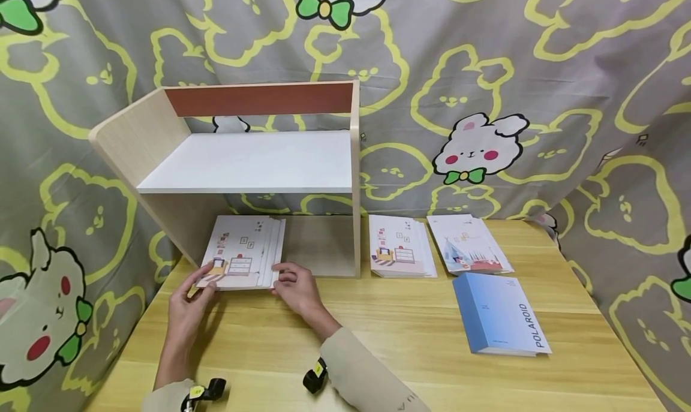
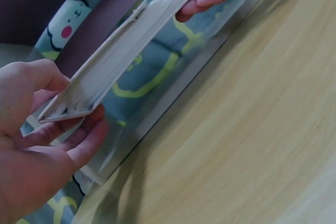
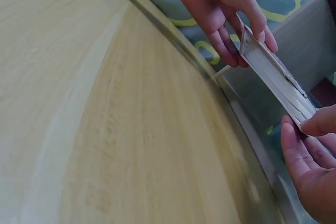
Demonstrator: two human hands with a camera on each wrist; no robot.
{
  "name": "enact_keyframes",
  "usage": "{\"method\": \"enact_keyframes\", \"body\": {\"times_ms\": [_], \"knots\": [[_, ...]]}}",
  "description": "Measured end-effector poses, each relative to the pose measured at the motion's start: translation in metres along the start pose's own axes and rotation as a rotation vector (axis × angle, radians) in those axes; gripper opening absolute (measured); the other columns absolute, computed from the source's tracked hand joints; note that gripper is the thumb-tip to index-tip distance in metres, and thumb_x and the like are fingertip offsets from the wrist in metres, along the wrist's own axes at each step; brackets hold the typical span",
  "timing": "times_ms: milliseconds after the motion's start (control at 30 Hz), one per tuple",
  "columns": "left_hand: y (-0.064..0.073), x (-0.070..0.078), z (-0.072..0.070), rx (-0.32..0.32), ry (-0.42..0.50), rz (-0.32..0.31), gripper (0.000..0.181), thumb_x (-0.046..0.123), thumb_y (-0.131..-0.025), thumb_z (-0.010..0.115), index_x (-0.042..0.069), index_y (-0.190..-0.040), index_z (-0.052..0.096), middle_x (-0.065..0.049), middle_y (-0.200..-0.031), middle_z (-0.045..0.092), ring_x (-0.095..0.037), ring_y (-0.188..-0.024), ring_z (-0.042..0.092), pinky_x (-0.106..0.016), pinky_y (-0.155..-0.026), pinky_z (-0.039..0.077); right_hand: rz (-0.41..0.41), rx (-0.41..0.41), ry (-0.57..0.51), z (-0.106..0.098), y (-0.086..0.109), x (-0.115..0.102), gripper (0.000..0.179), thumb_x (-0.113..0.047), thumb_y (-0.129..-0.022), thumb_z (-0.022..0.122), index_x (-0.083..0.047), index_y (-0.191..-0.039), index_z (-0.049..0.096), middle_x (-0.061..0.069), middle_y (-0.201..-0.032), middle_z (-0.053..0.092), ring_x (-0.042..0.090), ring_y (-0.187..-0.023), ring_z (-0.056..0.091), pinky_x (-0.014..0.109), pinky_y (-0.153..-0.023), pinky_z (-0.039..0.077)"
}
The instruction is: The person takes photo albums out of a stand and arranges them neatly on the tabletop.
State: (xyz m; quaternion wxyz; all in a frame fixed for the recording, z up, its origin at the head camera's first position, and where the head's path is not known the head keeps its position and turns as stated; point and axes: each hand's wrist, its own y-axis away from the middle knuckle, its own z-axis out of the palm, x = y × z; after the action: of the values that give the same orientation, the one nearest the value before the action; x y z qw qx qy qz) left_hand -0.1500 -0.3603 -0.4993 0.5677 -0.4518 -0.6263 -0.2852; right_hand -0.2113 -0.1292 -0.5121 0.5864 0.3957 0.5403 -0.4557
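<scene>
In the head view both hands grip a pale book (image 1: 237, 250) with a drawn room on its cover and page edges fanned out at its right side. My left hand (image 1: 186, 304) pinches the near left corner, and my right hand (image 1: 299, 289) pinches the right side near the front. The book is tilted at the front of the lower compartment of a small wooden shelf (image 1: 354, 178). From the left wrist view the book's page edges (image 2: 113, 59) show, with thumb on one cover and fingers on the other. A similar grip by the right hand (image 3: 315, 166) shows in the right wrist view.
Right of the shelf, a similar drawn-room book (image 1: 396, 247) and a tent-picture book (image 1: 466, 244) lie on the wooden table (image 1: 378, 346). A thick blue book (image 1: 504, 313) lettered POLAROID lies in front of them. Patterned curtain (image 1: 399, 94) hangs behind and at both sides.
</scene>
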Motion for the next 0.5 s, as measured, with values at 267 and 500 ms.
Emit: {"method": "enact_keyframes", "body": {"times_ms": [267, 500], "knots": [[0.004, 0.010, 0.003, -0.041, 0.118, 0.017, 0.043, 0.000, -0.099, 0.064, -0.001, -0.141, 0.059, -0.005, -0.148, 0.046, 0.000, -0.087, 0.066, -0.013, -0.071, 0.055, -0.051, -0.006, -0.012, -0.006, 0.006, -0.010, 0.033, 0.011, -0.089, 0.065, -0.009, -0.114, 0.075, 0.004, -0.090, 0.075, 0.014, -0.074, 0.072, 0.029, -0.073, 0.062], [0.005, 0.014, 0.005, -0.056, 0.137, 0.065, 0.040, -0.005, -0.098, 0.062, -0.006, -0.138, 0.059, -0.001, -0.142, 0.052, 0.000, -0.090, 0.065, -0.012, -0.072, 0.055, -0.070, -0.011, -0.019, -0.011, 0.013, -0.016, 0.032, 0.010, -0.089, 0.065, -0.008, -0.114, 0.075, 0.005, -0.091, 0.075, 0.017, -0.077, 0.073, 0.026, -0.073, 0.061]]}}
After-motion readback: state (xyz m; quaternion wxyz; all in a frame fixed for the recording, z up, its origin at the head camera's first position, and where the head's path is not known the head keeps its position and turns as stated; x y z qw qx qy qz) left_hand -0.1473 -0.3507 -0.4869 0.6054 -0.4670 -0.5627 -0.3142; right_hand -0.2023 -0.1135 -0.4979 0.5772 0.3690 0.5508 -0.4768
